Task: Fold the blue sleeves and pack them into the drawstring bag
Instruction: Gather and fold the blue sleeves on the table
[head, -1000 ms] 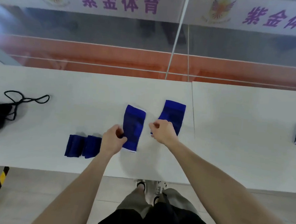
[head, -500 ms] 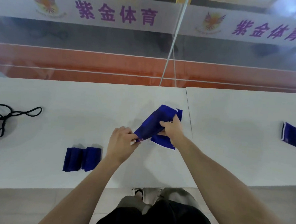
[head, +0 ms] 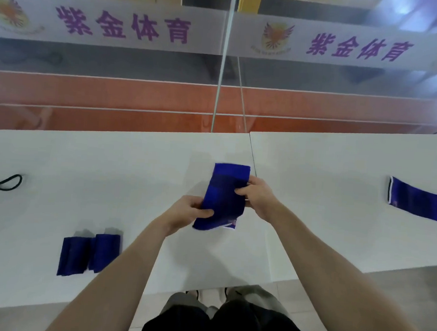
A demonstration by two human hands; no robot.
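Note:
Both hands hold stacked blue sleeves (head: 223, 196) above the middle of the white table (head: 109, 174). My left hand (head: 189, 213) grips their near left edge, thumb on top. My right hand (head: 257, 197) pinches their right side. A white hem shows at the near end of the sleeves. Two folded blue sleeves (head: 89, 253) lie side by side at the near left. Another flat blue sleeve (head: 414, 201) lies at the far right. Of the drawstring bag only a black cord loop (head: 5, 184) shows at the left edge.
The table is two white panels with a seam (head: 252, 154) just behind the held sleeves. A glass wall with an orange band and purple lettering runs along the far edge. My legs and shoes show below the near edge.
The left sleeve was lifted from the table and laid over the right one; both hands now hold the two together. The view shifted, so the bag has slid out at the left.

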